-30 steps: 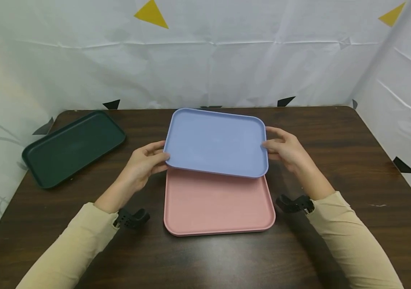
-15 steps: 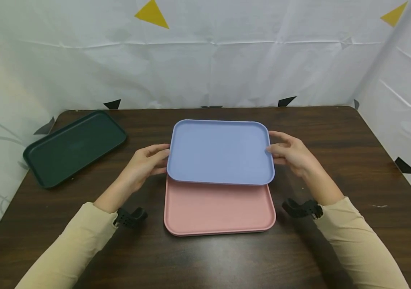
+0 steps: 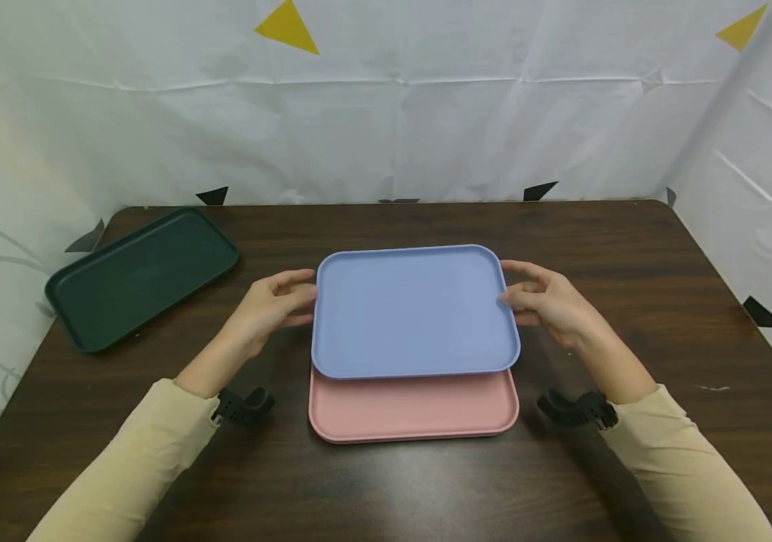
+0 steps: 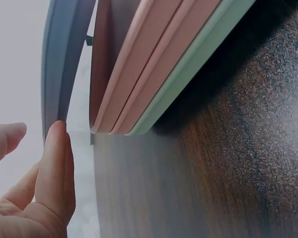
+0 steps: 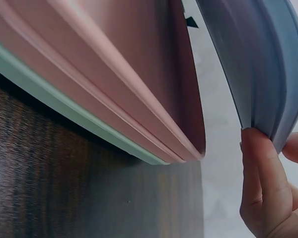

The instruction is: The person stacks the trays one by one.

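A blue tray (image 3: 416, 312) is held level above a pink tray (image 3: 413, 406), covering its far part in the head view. My right hand (image 3: 551, 305) pinches the blue tray's right edge, thumb above and fingers beneath. At the opposite edge, my left hand (image 3: 269, 307) supports the tray with nearly straight fingertips. In the left wrist view, the left thumb (image 4: 9, 140) stands apart from the blue rim. Both wrist views show a gap between the blue tray and the stack. That stack has two pink rims with a light green tray (image 4: 191, 64) at the bottom.
A dark green tray (image 3: 141, 278) lies angled at the back left of the brown wooden table (image 3: 386, 497). White sheeting (image 3: 392, 135) rises behind the table and along both sides. Each wrist wears a black strap, such as the left strap (image 3: 245, 406).
The blue tray has come toward me, from tilted to nearly straight, and now covers more of the pink tray. The left thumb has slipped from the tray's top to its edge.
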The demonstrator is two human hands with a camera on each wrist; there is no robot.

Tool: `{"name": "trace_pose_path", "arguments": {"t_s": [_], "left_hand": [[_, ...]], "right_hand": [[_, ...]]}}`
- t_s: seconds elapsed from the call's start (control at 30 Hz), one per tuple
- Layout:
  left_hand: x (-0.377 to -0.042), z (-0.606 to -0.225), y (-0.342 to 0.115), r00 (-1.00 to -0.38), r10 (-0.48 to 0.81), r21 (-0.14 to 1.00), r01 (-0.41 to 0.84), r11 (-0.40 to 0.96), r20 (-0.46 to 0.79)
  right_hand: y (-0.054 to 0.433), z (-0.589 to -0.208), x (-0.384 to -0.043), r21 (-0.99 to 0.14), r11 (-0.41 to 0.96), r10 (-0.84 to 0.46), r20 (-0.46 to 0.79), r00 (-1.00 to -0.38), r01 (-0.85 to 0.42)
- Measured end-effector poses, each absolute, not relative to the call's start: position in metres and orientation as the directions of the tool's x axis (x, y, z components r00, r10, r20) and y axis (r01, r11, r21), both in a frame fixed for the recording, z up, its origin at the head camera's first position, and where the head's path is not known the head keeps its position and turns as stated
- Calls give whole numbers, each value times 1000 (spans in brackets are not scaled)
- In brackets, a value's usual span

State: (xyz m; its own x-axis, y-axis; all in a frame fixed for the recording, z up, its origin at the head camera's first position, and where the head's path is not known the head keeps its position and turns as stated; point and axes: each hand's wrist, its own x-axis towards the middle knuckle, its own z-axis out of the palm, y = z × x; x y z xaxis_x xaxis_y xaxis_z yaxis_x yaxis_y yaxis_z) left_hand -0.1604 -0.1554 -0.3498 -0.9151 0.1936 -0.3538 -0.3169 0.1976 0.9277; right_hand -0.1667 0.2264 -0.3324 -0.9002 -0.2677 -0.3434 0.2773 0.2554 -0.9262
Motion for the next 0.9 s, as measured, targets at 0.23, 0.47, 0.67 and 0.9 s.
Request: {"name": "trace_pose_path", "arguments": {"t_s": [0.23, 0.47, 0.67, 0.9], "left_hand": [[-160, -352, -155, -919, 197, 928, -298, 222, -342], [-159, -354, -154, -923, 189, 928, -287, 239, -335], [-157, -356, -155, -918, 187, 920, -301, 250, -351], [-154, -360, -156, -918, 187, 915, -291, 278, -349]], "right_hand": [[227, -335, -159, -921, 252, -291, -365, -884, 297], [230, -338, -156, -924, 219, -316, -370, -874, 312], [230, -342, -155, -920, 244, -344, -378, -859, 307], [231, -344, -154, -919, 292, -392, -369, -843, 266]]}}
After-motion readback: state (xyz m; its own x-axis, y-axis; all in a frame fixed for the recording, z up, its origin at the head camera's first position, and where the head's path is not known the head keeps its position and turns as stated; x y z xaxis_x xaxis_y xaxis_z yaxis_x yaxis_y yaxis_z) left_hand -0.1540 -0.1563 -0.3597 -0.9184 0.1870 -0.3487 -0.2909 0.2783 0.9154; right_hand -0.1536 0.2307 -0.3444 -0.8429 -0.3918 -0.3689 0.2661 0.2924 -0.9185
